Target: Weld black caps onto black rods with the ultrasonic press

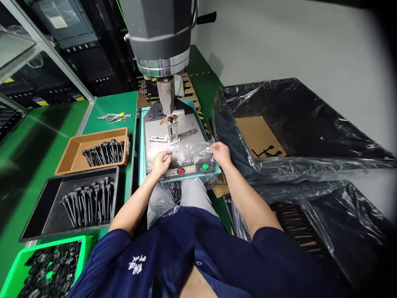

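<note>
My left hand [160, 162] rests with its fingers curled on a clear plastic sheet [186, 153] that covers the front of a press machine's base [173, 132]. At the sheet's right edge my right hand [221, 152] pinches the plastic. Under the sheet a red button [180, 171] and a green button [205, 167] show between my hands. The machine's grey head [161, 37] hangs above a small metal fixture [170, 124] on the base plate. More clear plastic drapes down over my lap.
On the green bench at left stand a brown tray [74, 155] and a black tray [46, 207], both with several long black parts, and a green bin [18, 269] of black pieces. A cardboard box lined with a black bag [297, 120] is at right. Tools [113, 117] lie behind.
</note>
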A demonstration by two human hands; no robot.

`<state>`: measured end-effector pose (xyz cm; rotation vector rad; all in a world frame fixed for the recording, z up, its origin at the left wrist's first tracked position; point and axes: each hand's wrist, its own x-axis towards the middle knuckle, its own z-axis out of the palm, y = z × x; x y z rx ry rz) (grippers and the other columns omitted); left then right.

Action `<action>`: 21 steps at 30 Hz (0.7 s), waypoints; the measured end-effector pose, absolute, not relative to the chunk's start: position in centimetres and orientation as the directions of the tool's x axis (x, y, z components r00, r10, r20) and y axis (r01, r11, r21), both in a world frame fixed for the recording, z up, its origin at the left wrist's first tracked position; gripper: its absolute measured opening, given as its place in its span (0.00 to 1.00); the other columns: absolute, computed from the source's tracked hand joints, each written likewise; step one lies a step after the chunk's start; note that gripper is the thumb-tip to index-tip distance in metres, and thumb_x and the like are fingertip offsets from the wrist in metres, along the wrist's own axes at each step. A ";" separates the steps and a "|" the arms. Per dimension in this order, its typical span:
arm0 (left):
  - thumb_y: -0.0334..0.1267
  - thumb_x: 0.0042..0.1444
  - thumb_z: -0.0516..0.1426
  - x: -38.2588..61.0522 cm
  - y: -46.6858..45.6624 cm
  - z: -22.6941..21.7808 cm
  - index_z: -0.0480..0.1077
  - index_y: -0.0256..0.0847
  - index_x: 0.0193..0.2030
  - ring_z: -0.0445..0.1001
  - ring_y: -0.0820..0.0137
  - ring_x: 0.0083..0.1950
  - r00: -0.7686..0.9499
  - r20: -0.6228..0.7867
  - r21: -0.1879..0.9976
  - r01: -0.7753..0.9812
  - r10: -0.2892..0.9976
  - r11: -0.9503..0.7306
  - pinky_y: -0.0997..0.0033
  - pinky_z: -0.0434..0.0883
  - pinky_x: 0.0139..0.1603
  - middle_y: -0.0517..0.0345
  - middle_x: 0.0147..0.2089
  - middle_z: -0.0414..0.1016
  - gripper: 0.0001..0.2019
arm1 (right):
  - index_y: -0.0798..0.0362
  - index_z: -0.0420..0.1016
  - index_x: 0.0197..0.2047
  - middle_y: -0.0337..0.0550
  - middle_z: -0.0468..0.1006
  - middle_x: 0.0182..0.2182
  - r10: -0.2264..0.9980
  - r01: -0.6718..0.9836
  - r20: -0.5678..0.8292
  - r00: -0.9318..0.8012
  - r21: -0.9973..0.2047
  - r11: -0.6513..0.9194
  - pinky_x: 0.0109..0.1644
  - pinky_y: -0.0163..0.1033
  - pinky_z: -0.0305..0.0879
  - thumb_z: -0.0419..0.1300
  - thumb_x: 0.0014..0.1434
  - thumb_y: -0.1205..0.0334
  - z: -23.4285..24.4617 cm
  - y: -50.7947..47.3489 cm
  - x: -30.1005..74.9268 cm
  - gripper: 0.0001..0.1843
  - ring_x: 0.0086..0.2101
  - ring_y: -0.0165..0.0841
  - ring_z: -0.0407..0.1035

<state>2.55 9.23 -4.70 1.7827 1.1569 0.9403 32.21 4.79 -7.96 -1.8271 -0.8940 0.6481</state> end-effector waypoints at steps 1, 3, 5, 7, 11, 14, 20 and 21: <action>0.37 0.53 0.63 3.0 9.4 -3.9 0.78 0.44 0.43 0.74 0.57 0.53 0.338 0.186 0.903 0.312 0.922 -0.296 0.58 0.71 0.53 0.49 0.49 0.80 0.10 | 0.53 0.69 0.30 0.41 0.75 0.28 0.841 0.280 -0.024 0.540 -0.937 -0.207 0.36 0.36 0.66 0.67 0.50 0.54 -6.7 4.9 32.0 0.14 0.30 0.33 0.70; 0.39 0.49 0.66 4.3 10.1 -2.1 0.78 0.45 0.46 0.71 0.55 0.58 0.404 0.264 0.901 0.221 0.876 -0.373 0.55 0.68 0.58 0.49 0.52 0.78 0.16 | 0.53 0.67 0.31 0.39 0.75 0.28 0.929 0.200 -0.003 0.370 -0.976 -0.083 0.31 0.34 0.63 0.70 0.48 0.53 -4.0 5.2 31.3 0.17 0.25 0.29 0.66; 0.42 0.46 0.69 5.8 11.1 -0.5 0.76 0.44 0.51 0.68 0.54 0.62 0.454 0.346 0.877 0.156 0.821 -0.455 0.54 0.63 0.64 0.47 0.57 0.75 0.23 | 0.53 0.66 0.33 0.40 0.76 0.29 0.984 0.102 -0.005 0.176 -0.995 -0.024 0.27 0.33 0.59 0.72 0.45 0.52 -1.0 5.7 30.4 0.21 0.23 0.27 0.65; 0.44 0.44 0.70 7.3 12.4 0.8 0.74 0.43 0.54 0.68 0.53 0.63 0.489 0.381 0.853 0.142 0.785 -0.502 0.54 0.61 0.66 0.46 0.58 0.74 0.29 | 0.53 0.67 0.36 0.42 0.78 0.30 0.999 0.053 -0.033 0.034 -0.998 -0.035 0.24 0.31 0.56 0.74 0.43 0.50 1.6 6.4 29.8 0.25 0.23 0.27 0.65; 0.51 0.44 0.69 8.3 15.1 2.1 0.74 0.40 0.54 0.77 0.61 0.42 0.594 0.239 0.886 0.189 0.768 -0.423 0.63 0.71 0.46 0.52 0.40 0.79 0.31 | 0.55 0.68 0.41 0.43 0.78 0.29 0.989 -0.013 -0.059 -0.133 -0.998 -0.062 0.21 0.29 0.49 0.77 0.40 0.50 4.9 8.6 29.4 0.31 0.22 0.26 0.64; 0.54 0.49 0.65 7.0 16.8 2.8 0.76 0.37 0.37 0.69 0.71 0.25 0.661 0.137 0.912 0.207 0.738 -0.355 0.71 0.65 0.28 0.59 0.25 0.72 0.20 | 0.55 0.69 0.41 0.42 0.77 0.29 0.990 -0.038 -0.095 -0.102 -0.994 -0.099 0.18 0.28 0.43 0.78 0.41 0.54 5.5 10.8 29.8 0.29 0.21 0.25 0.62; 0.58 0.43 0.67 3.5 19.5 4.3 0.67 0.38 0.20 0.59 0.78 0.18 0.590 0.007 0.978 0.166 0.807 -0.129 0.76 0.57 0.20 0.62 0.16 0.64 0.24 | 0.54 0.66 0.32 0.35 0.69 0.23 0.957 -0.053 -0.290 -0.005 -0.956 -0.290 0.16 0.27 0.39 0.72 0.54 0.61 4.8 15.5 29.3 0.16 0.16 0.20 0.52; 0.58 0.42 0.68 3.2 20.1 4.5 0.68 0.38 0.20 0.58 0.78 0.17 0.552 -0.007 0.981 0.166 0.834 -0.102 0.76 0.57 0.20 0.62 0.16 0.63 0.24 | 0.54 0.65 0.30 0.34 0.68 0.22 0.953 -0.056 -0.303 -0.002 -0.952 -0.303 0.16 0.27 0.39 0.70 0.56 0.61 4.8 16.4 29.0 0.16 0.16 0.20 0.51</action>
